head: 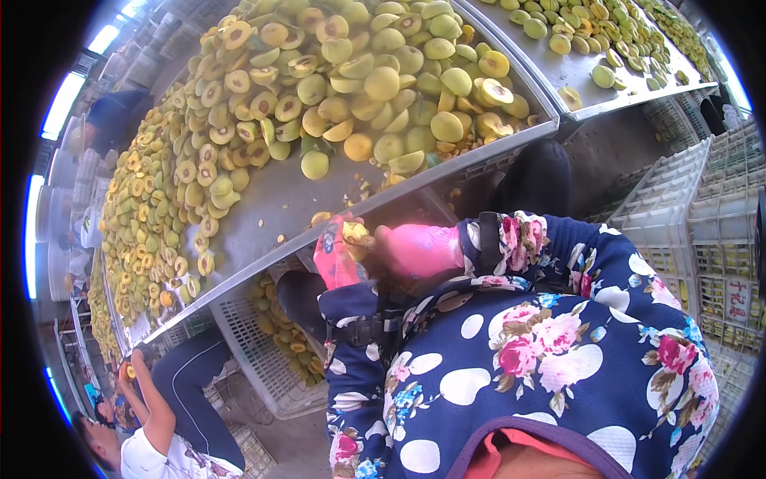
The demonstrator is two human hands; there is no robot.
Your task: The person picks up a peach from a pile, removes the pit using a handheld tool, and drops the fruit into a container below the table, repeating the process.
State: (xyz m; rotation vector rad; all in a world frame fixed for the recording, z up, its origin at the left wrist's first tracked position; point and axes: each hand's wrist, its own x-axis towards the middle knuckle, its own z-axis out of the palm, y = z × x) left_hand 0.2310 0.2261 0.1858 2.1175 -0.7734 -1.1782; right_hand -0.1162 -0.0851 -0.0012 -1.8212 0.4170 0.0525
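My left hand (342,251), in a pink patterned glove or cuff, holds a yellow-green stone fruit (355,240) at the near edge of a metal table (257,209). Against that fruit is my right hand (413,248), its pink covering reaching the wrist and its fingers closed near the fruit. Something thin and dark seems to be between the hands, too blurred to name. Beyond the rim lie heaped halved and whole fruits (311,90), some with brown stones showing.
Below the table, left of my knees, stands a plastic crate (263,359) of fruit. Stacked crates (658,203) are at the right. A second metal table (574,78) holds more fruit. A co-worker (155,443) sits at the lower left.
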